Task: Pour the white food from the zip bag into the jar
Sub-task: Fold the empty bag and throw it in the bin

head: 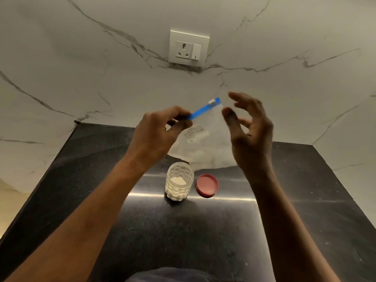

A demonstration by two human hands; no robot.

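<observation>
The left hand (156, 131) pinches the left end of the blue zip strip (205, 108), so the zip bag (203, 143) hangs in the air above and just beyond the jar (179, 183). The right hand (250, 127) is open with its fingers spread, just beside the bag's right edge and holding nothing. The jar stands uncapped on the dark counter (183, 231) with white food (178, 182) in its lower part; the red lid (207, 185) lies just to its right. Held by one corner, the bag may swing or sag; if its mouth gapes off-centre, food would likely miss the narrow jar; a low forearm could tip the jar.
</observation>
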